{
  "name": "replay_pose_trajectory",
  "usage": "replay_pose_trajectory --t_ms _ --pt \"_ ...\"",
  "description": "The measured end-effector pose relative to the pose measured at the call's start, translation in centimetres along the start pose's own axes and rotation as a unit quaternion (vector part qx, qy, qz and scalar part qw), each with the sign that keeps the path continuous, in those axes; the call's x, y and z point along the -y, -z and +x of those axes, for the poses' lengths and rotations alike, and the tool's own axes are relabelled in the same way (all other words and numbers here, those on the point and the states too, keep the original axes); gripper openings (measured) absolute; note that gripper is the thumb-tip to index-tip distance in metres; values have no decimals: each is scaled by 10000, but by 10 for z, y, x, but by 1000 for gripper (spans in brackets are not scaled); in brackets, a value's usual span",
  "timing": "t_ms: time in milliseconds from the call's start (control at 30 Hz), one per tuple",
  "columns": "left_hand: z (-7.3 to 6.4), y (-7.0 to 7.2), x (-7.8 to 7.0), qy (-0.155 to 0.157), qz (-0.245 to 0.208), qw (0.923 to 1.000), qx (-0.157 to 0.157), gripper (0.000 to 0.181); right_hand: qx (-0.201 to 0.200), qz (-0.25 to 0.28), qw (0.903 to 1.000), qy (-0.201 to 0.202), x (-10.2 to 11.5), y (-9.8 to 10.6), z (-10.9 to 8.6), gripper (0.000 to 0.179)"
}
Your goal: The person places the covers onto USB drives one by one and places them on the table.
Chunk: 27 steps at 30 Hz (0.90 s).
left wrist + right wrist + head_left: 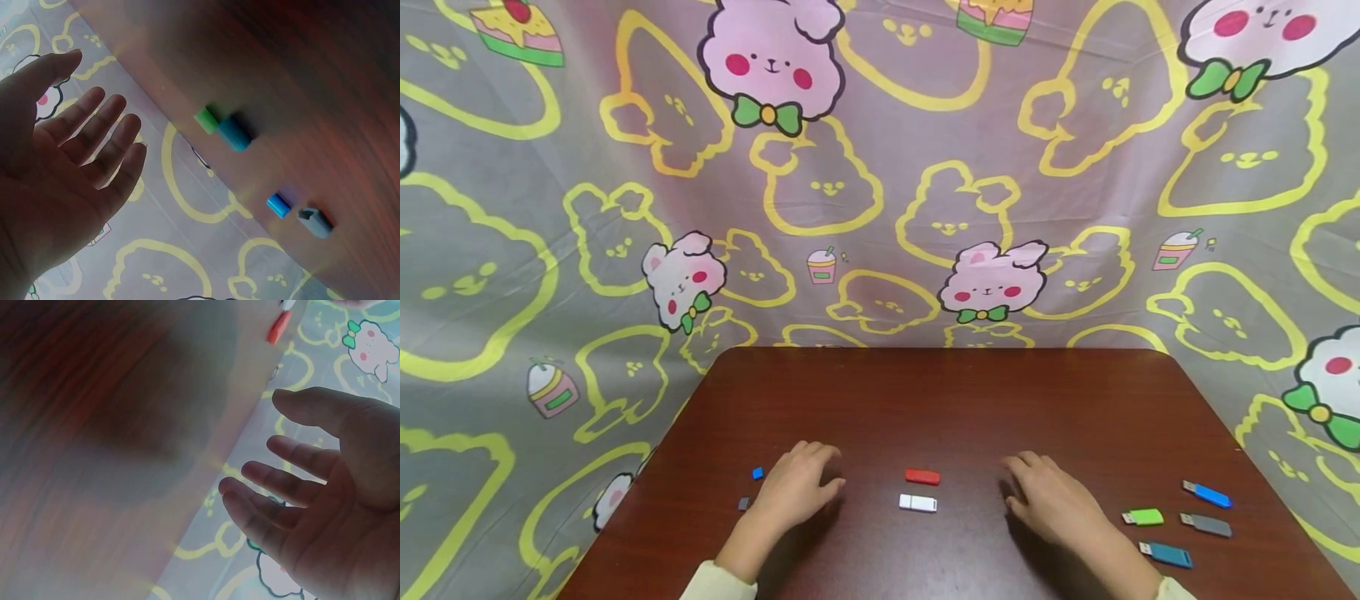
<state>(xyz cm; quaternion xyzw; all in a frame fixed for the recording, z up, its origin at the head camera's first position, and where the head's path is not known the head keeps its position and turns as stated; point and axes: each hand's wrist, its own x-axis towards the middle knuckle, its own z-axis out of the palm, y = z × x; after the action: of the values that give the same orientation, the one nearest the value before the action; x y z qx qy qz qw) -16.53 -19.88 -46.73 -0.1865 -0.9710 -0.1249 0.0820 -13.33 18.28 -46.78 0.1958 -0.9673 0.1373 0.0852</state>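
My left hand (796, 490) is over the left half of the table, fingers loosely bent and holding nothing. Near it lie small caps: a blue cap (279, 205), a grey cap (315, 222), a green cap (206, 120) and a teal cap (235, 133); the arm hides the last two from the head view. Between the hands lie a red USB stick (922, 477) and a white USB stick (918, 503), both with no bare plug showing. My right hand (1054, 502) is empty too, its fingers relaxed, left of the uncapped green USB stick (1142, 517).
Right of the right hand are more uncapped sticks: a blue USB stick (1206, 493), a grey USB stick (1206, 524) and a teal USB stick (1165, 554). The brown table (955, 400) meets a patterned cloth (880, 200) behind and at its sides.
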Motion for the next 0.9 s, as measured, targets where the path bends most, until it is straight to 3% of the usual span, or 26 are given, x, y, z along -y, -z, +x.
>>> replay_pose_trajectory --t_ms 467,733,900 --pt "-8 8 16 368 35 9993 36 32 562 268 9967 -528 -36 19 -18 41" --pt "-10 9 23 476 58 9988 126 31 266 234 9984 -443 -54 20 -30 39" --pt "-13 9 29 516 21 9986 118 30 428 230 9973 -557 -66 23 -35 38"
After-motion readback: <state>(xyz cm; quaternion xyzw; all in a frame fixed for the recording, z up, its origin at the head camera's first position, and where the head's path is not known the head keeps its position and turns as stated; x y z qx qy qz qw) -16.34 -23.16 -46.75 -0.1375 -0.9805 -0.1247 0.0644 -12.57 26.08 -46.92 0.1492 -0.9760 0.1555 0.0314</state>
